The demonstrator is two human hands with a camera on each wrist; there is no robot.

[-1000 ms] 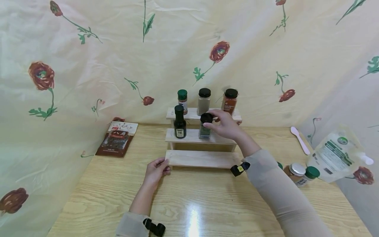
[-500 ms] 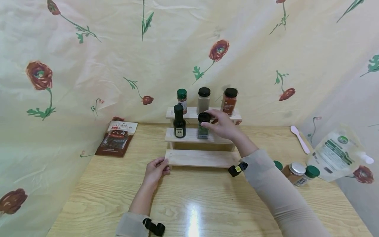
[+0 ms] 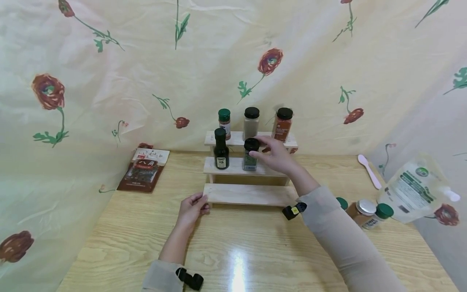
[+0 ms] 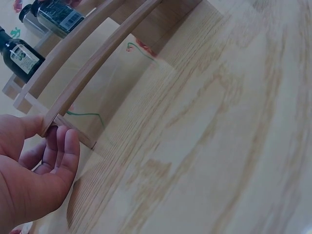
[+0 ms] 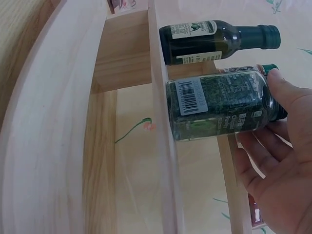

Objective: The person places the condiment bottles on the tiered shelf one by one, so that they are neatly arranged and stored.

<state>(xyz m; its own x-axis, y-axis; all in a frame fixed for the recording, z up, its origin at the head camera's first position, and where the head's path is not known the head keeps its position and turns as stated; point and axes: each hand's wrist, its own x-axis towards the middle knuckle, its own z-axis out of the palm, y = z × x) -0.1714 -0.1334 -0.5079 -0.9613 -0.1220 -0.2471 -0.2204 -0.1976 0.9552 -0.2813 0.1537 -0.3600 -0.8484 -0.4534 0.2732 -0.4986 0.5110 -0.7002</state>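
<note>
Flowered cloth backs the table; I see the right hand pinch a jar on the middle shelf, the left hand gripping the near shelf.

The left hand grips the near end of the front board of a pale wooden tiered rack, thumb at the board's end and fingers curled below it. On the next tier stand a dark glass bottle with a pale label and, partly cut off by the frame, a clear jar of dark green contents with a barcode label. A light wood-grain tabletop fills the right side; pale cloth printed with a red flower and green stems shows through the rack.
</note>
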